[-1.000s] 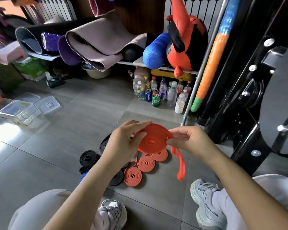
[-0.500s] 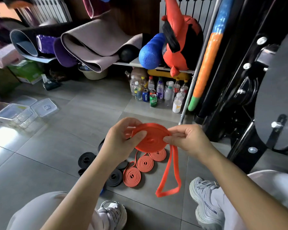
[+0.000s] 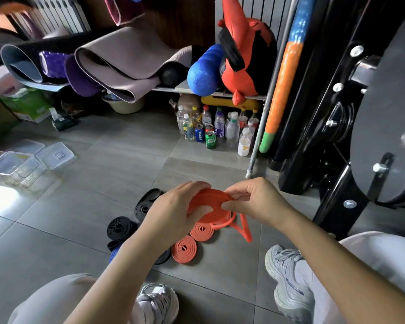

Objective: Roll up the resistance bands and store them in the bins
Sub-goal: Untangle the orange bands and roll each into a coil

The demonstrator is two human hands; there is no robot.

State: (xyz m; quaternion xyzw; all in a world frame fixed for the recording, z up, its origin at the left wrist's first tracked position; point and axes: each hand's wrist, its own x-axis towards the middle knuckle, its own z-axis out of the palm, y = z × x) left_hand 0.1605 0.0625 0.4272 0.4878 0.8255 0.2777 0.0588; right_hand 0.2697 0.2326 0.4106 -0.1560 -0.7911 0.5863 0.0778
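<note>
Orange flat rubber resistance band point(image 3: 208, 204), coiled into a disc, held in both hands above the grey tiled floor point(image 3: 80, 206).
The left hand point(image 3: 173, 213) grips the coil's left side, thumb on its face; the right hand point(image 3: 255, 199) pinches its right edge, and a loose tail point(image 3: 244, 229) hangs below. Underneath lie two orange rolled bands point(image 3: 184, 249), at least three black rolled bands point(image 3: 119, 228) and one blue roll point(image 3: 114, 253), partly hidden. Clear plastic bins point(image 3: 14, 167) sit well apart, left.
</note>
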